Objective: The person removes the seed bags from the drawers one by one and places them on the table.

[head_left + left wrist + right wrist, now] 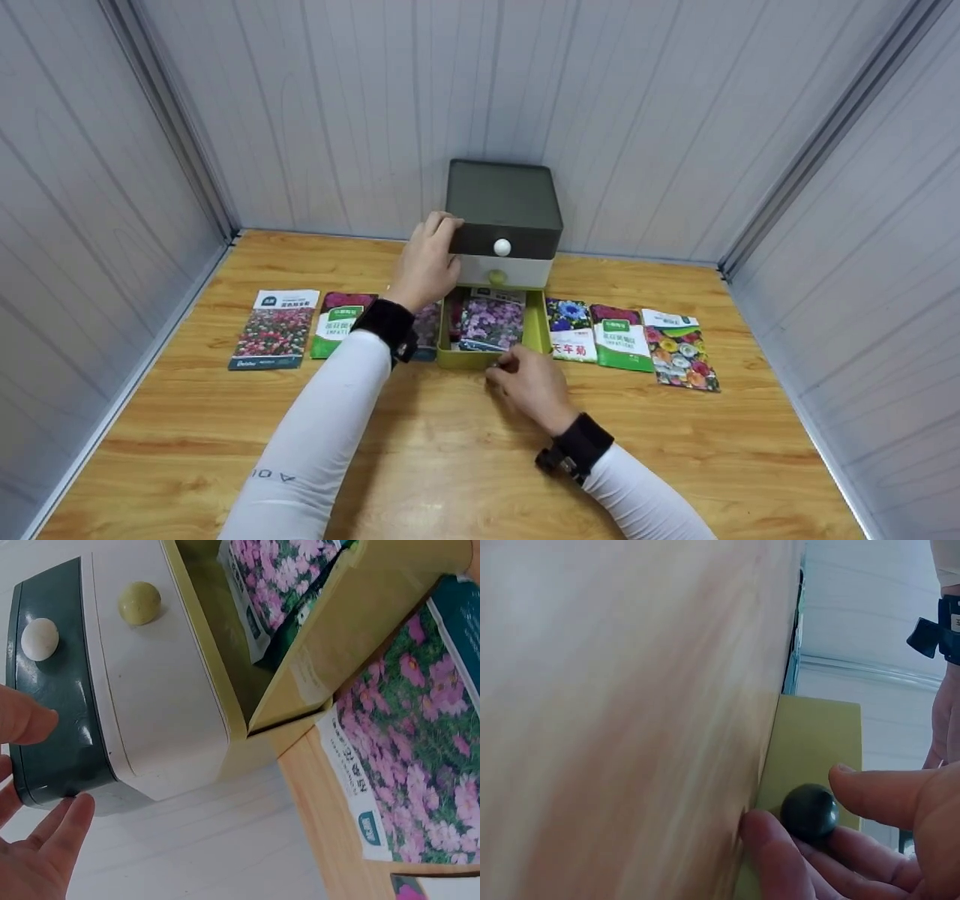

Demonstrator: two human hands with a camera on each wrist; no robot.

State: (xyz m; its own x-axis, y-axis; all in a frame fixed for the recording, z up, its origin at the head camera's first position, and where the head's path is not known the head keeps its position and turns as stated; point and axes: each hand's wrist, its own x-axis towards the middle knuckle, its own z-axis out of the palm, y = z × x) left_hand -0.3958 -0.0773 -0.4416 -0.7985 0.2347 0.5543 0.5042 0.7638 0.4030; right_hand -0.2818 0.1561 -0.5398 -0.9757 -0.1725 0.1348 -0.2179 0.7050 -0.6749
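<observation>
A small three-tier drawer box [504, 196] stands by the back wall, dark green on top, white in the middle. Its yellow-green bottom drawer [445, 358] is pulled out, with flower seed packets [491, 321] lying inside. My left hand [426, 262] holds the box's upper left corner, fingers over the edge and thumb by the dark front [64, 727]. Low at the drawer's front, my right hand [531, 381] has its thumb and fingers around a round dark knob [810, 811]. The white knob [502, 247] and green knob [497, 277] above are untouched.
Seed packets lie in a row on the wooden table [450, 465]. Left of the drawer are a pink-flowered packet [274, 331], a green-and-white one [339, 324] and one partly behind my left wrist. To the right lie a blue-flowered packet [571, 328], another green-and-white packet [622, 337] and a multicoloured packet [681, 351].
</observation>
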